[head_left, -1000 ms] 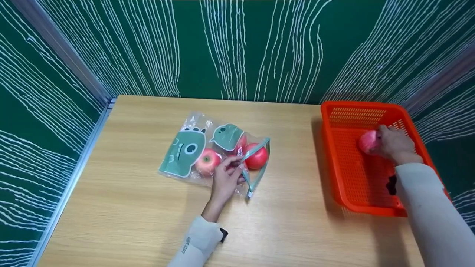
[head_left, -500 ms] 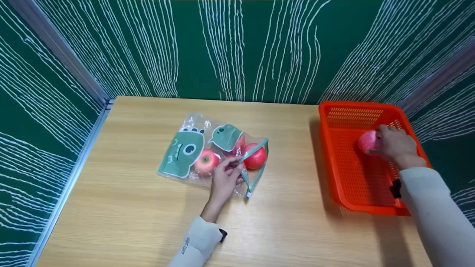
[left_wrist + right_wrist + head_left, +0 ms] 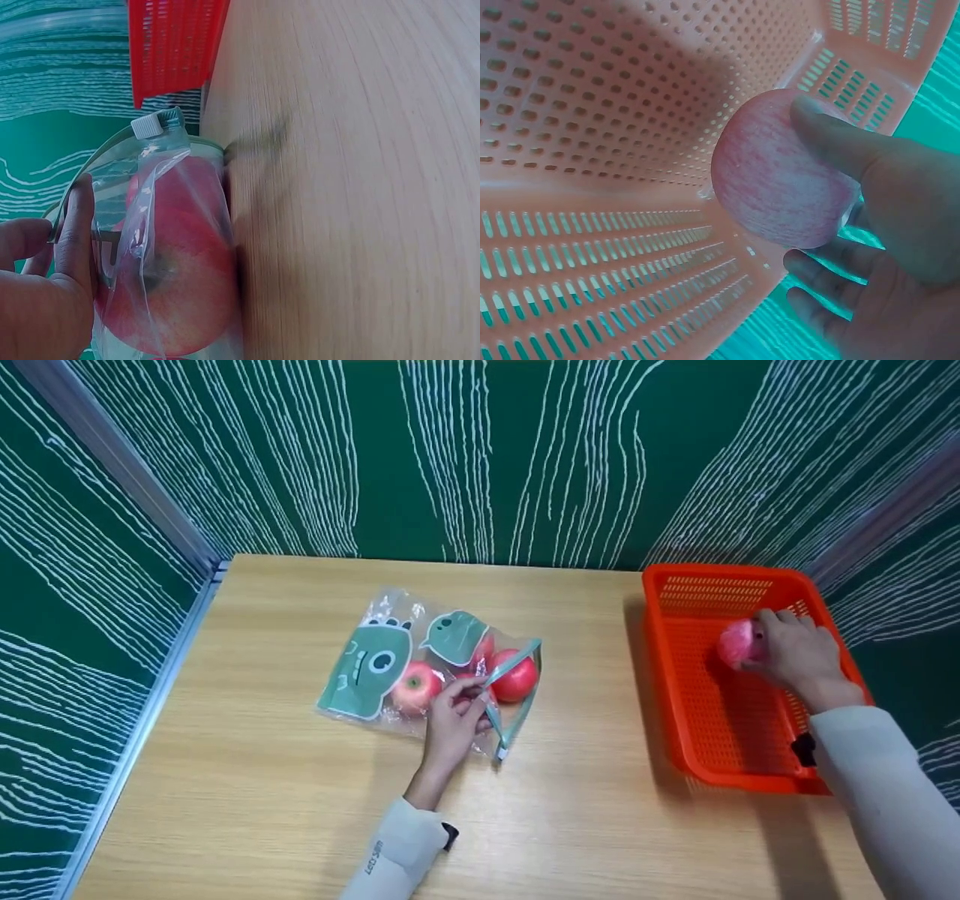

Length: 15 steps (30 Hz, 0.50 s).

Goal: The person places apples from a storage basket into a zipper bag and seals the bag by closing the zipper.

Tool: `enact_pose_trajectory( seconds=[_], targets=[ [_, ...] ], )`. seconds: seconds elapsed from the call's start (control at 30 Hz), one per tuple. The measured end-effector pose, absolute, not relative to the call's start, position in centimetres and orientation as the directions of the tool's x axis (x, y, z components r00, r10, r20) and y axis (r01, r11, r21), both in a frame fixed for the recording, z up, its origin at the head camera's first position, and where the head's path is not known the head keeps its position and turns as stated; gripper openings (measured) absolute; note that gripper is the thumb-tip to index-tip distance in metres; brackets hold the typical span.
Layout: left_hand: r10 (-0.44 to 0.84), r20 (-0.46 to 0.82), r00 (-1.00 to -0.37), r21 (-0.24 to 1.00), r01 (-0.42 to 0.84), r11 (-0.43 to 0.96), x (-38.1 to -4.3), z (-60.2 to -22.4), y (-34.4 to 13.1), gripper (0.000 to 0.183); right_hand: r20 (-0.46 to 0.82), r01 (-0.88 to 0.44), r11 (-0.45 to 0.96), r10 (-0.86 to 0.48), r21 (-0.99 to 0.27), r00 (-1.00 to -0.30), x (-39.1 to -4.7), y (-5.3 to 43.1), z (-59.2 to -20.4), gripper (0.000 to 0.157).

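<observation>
My left hand (image 3: 452, 720) pinches the green zip edge of a clear plastic zip bag (image 3: 405, 720) printed with green cartoon monsters. Several red apples lie inside the bag, one apple (image 3: 417, 684) near its middle and another apple (image 3: 514, 675) by the open mouth. In the left wrist view the white zip slider (image 3: 147, 126) shows at the end of the zip. On the right, my right hand (image 3: 799, 652) grips a pinkish-red apple (image 3: 780, 172) inside the orange-red basket (image 3: 679, 712), thumb on top and fingers behind it.
The bag lies on a light wooden table (image 3: 247, 780), left of the basket. Green panels (image 3: 420, 457) with white wavy lines stand behind and at both sides of the table.
The right hand, with the apple, has shifted slightly up and left within the basket over the last half second. The left hand keeps its pinch on the bag's edge.
</observation>
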<state>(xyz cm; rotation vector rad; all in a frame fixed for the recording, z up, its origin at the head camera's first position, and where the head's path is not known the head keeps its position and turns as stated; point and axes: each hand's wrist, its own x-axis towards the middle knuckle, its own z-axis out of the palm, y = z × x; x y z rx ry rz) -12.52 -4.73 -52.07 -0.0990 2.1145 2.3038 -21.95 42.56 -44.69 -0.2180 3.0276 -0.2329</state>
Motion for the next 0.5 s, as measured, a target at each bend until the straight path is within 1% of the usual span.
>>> enact_pose_trajectory(
  seconds=[0.2, 0.4, 0.5],
  targets=[
    [-0.031, -0.041, -0.999, 0.995, -0.038, -0.096, -12.5, -52.2, -4.7, 0.029, -0.058, -0.16, 0.975, -0.171, -0.154, -0.984, -21.5, 41.4, -44.1, 0.094],
    [-0.028, -0.073, -0.997, 0.988, -0.068, -0.135, -12.4, -52.1, -4.6, 0.029, 0.0, -0.216, 0.971, -0.217, -0.107, -0.976, -20.9, 40.4, -43.9, 0.09],
    [-0.028, -0.076, -0.997, 0.989, -0.071, -0.131, -12.4, -52.1, -4.6, 0.029, 0.017, -0.233, 0.966, -0.233, -0.115, -0.972, -20.6, 40.0, -43.8, 0.091]
  ],
)
